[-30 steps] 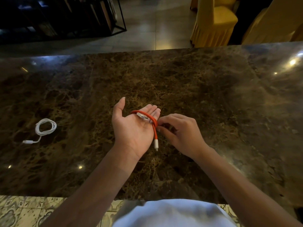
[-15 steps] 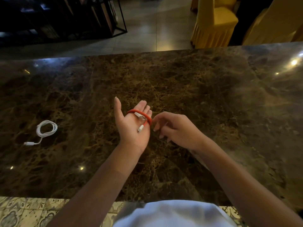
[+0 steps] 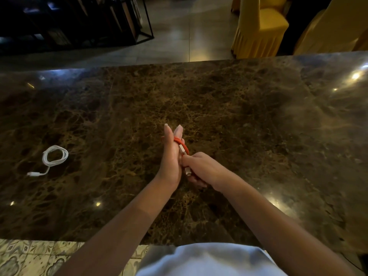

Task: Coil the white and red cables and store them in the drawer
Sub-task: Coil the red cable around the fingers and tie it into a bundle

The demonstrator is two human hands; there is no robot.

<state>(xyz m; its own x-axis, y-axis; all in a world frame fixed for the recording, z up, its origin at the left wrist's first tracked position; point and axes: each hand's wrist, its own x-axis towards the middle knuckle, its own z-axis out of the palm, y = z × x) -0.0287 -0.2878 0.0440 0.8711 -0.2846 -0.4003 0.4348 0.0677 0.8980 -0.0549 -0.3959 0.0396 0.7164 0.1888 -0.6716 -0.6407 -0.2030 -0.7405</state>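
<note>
Currently, from the head view, I note my left hand upright on edge, fingers straight, with the red cable looped round them. My right hand pinches the cable's loose end, with its white plug, against the left palm. The white cable lies coiled on the marble counter, well apart to the left.
</note>
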